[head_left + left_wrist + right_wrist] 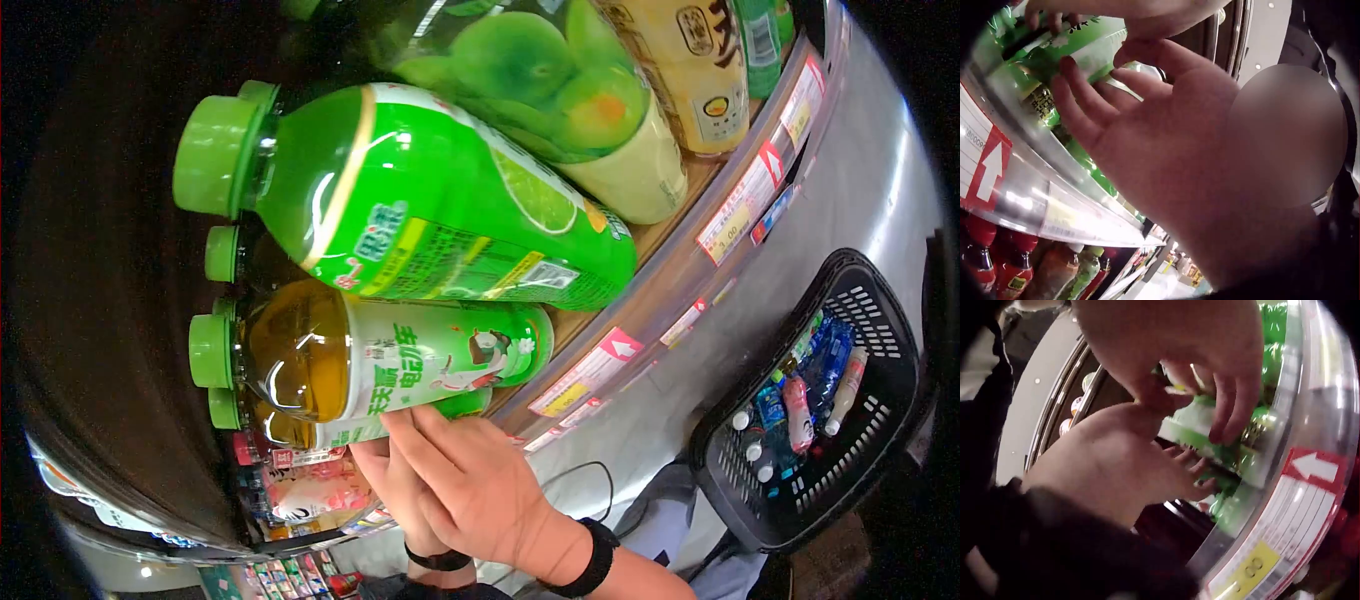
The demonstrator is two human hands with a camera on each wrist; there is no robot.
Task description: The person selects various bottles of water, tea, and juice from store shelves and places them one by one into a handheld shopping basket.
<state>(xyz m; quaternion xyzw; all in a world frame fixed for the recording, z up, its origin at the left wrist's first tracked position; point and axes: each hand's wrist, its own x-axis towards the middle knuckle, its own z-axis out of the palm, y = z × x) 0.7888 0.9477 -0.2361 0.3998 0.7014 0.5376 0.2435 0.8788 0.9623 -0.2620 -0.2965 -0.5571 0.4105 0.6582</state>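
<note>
Both hands come close together beside a bottle of amber drink [300, 345] with a white and green label. My right hand [490, 490] overlaps my left hand in the head view, its fingertips at the label's lower edge. In the left wrist view the right hand [1154, 125] shows its palm, fingers extended and slightly bent. Partly hidden behind it, my left hand [400, 500] reaches toward the same bottle row. Its loosely bent fingers show in the right wrist view, where the left hand [1116, 462] lies below the right hand [1179, 337]. No held thing shows.
A large green bottle [450, 200] stands just beyond, with more bottles [690, 75] along the shelf. Price tags [590, 370] line the shelf edge. A black basket [740, 510] holding several bottles is at the right, and red-capped bottles [1013, 269] stand on a lower shelf.
</note>
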